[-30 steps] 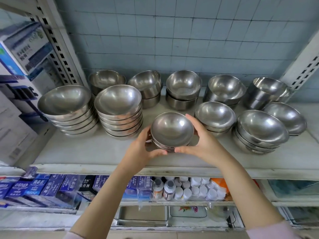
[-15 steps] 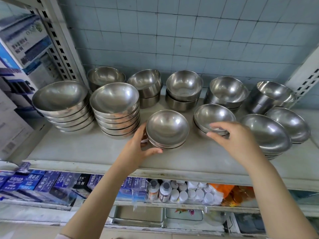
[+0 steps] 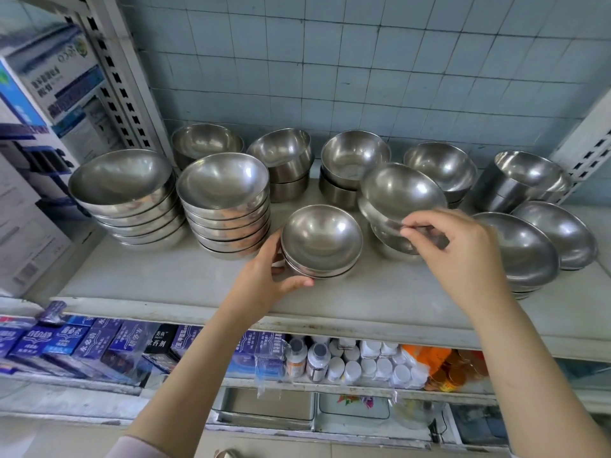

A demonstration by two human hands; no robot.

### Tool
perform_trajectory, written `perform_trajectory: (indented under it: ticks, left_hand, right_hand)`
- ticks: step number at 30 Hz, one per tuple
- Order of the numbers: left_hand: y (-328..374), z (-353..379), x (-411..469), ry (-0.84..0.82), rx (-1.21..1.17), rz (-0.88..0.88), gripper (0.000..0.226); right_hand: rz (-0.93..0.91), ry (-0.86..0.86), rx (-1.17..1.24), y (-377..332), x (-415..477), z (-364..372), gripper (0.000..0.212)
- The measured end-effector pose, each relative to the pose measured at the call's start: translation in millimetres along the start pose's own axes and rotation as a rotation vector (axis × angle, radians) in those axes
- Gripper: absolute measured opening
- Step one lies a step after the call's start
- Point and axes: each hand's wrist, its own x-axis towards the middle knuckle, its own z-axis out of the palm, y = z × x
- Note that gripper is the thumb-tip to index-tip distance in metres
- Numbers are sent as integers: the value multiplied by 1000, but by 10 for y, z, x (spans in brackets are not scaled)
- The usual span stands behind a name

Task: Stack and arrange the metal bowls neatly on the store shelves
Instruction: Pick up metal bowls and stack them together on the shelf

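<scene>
A short stack of small metal bowls stands at the middle front of the shelf. My left hand grips its left side, thumb under the front rim. My right hand pinches the near rim of a small bowl and holds it tilted above the bowl left on the shelf beneath it. Two tall stacks of wide bowls stand at the left. Deeper bowls line the back row.
Wide bowls sit at the right, close to my right wrist. A perforated shelf post and cartons flank the left. On the lower shelf lie blue boxes and white bottles.
My right hand took hold of the top small bowl right of the middle stack and lifted it, tilting it up. My left hand stayed on the middle stack.
</scene>
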Motion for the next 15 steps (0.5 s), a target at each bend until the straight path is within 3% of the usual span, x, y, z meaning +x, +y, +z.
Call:
perform_trajectory:
  ticks: [6, 15]
  left_hand:
    - [48, 18, -19, 28, 23, 17, 103]
    - [65, 14, -34, 38, 33, 28, 95]
  right_hand:
    - [-158, -123, 152, -431, -46, 310, 7]
    - [-156, -230, 157, -416, -158, 522, 9]
